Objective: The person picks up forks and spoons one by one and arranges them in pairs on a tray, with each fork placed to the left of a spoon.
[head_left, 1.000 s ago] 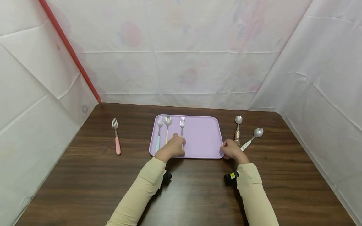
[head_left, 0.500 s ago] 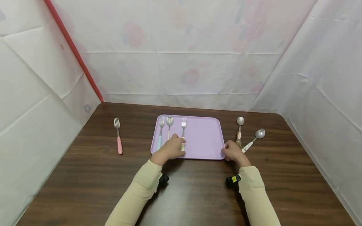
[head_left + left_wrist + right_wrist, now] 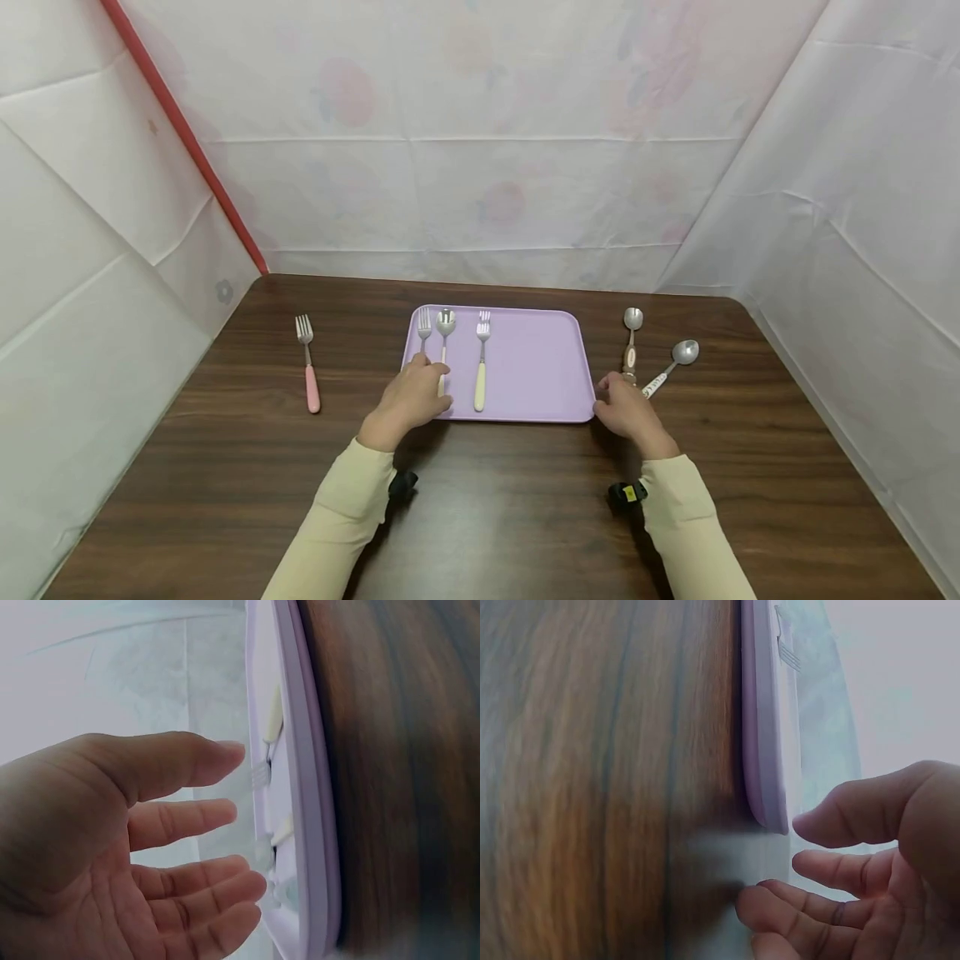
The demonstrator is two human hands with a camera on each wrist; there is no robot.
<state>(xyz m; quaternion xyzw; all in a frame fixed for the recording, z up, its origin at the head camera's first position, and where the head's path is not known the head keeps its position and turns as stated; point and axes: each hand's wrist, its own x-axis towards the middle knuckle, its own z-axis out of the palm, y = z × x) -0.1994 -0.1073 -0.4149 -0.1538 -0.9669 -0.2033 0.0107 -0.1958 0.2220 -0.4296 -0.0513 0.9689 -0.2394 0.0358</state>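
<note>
A lilac tray (image 3: 536, 367) holds a fork with a pale yellow handle (image 3: 480, 387), a spork (image 3: 446, 323) and a blue-handled fork (image 3: 424, 323). My left hand (image 3: 408, 396) is above the tray's left part, covering the blue handle and part of the spork's handle. In the left wrist view its fingers are spread and relaxed, with nothing between thumb (image 3: 187, 761) and fingers. My right hand (image 3: 628, 410) is at the tray's front right corner. In the right wrist view its thumb (image 3: 840, 817) is close to the tray corner (image 3: 776, 817), the fingers loosely bent and holding nothing.
A pink-handled fork (image 3: 311, 383) lies on the brown wooden table (image 3: 517, 517) left of the tray. On the right lie a brown-handled spoon (image 3: 632, 329) and a white-handled spoon (image 3: 685, 352), beside the right hand. White sheets (image 3: 480, 167) enclose the table's back and sides.
My left hand has let go of the yellow-handled fork and moved left, leaving that fork on the tray. My right hand has loosened from the tray corner and shifted slightly right.
</note>
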